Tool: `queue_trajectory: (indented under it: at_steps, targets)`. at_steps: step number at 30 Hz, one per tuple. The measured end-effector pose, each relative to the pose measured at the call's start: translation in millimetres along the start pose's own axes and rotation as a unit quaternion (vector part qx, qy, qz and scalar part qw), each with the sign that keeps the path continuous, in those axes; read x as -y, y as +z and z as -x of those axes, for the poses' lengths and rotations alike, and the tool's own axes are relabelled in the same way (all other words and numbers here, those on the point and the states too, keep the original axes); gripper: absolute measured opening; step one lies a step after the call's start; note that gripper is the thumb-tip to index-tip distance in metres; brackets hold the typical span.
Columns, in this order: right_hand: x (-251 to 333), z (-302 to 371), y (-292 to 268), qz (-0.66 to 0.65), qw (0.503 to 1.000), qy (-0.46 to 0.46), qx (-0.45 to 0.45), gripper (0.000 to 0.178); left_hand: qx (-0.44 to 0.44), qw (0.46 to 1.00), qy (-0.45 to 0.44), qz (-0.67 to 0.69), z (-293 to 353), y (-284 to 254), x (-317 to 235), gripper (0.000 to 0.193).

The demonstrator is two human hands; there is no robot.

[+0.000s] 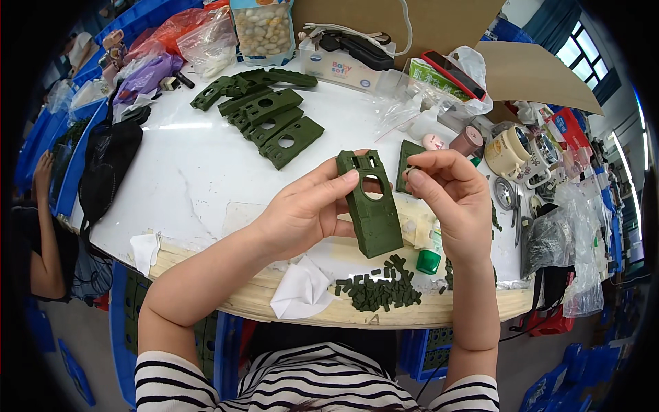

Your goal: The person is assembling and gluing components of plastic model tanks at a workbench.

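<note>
My left hand (302, 209) grips a dark green plastic toy tank hull (377, 226) with a round hole, holding it tilted above the table. Just right of it, my right hand (449, 196) has thumb and forefinger pinched together; whatever they hold is too small to make out. Behind those fingertips lies another green plate-like part (408, 155). Below the hull, a heap of small dark green pieces (384, 292) is spread near the table's front edge. More green hulls (295, 143) sit in overlapping rows at the far left.
A small bottle with a green cap (428, 261) stands beside the heap. White tissue (302, 292) lies at the front edge. Mugs (508, 151), tweezers (517, 220) and plastic bags crowd the right; a tissue pack (343, 65) and snack bag (264, 34) stand at the back.
</note>
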State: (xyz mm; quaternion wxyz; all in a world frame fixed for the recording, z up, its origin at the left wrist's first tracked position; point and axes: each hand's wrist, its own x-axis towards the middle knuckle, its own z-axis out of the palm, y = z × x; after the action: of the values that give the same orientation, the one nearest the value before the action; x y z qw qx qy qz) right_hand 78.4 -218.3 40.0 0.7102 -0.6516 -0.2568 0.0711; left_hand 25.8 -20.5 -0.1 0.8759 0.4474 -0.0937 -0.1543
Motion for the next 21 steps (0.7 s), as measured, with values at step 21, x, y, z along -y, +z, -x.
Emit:
queue_trajectory:
  at_steps: [21]
  targets:
    - [5.7,-1.2,-0.9,0.011,0.996,0.079,0.031,0.015,0.032,0.998,-0.024,-0.053,4.6,7.9,1.5,0.054]
